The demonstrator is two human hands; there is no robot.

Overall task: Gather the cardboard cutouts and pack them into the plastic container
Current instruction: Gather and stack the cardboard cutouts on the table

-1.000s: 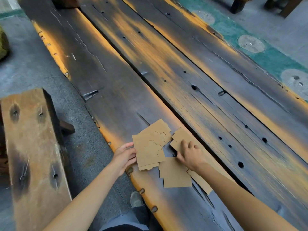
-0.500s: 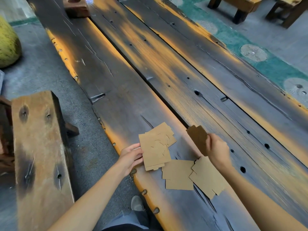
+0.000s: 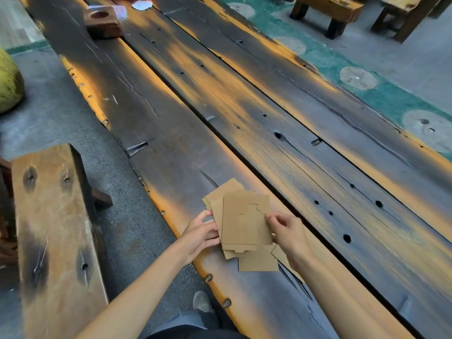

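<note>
A stack of flat brown cardboard cutouts (image 3: 241,221) lies near the front edge of the long dark wooden table (image 3: 244,113). My left hand (image 3: 201,232) grips the stack's left side. My right hand (image 3: 285,228) pinches the right edge of the top cutout, which has a notched tab shape cut into it. Another loose cutout (image 3: 259,261) lies flat on the table just below the stack, and a further piece is partly hidden under my right wrist. A clear plastic container (image 3: 117,11) shows at the table's far end, blurred.
A brown wooden block with a round hole (image 3: 102,23) sits at the table's far end. A wooden bench (image 3: 52,231) stands on the left, beside the table edge. A green round object (image 3: 8,86) lies on the floor at far left. More benches (image 3: 327,11) stand at the back right.
My right hand lifted a cutout from the table on the right and brought it left onto the stack held by my left hand. The camera tilted up, showing more of the far table.
</note>
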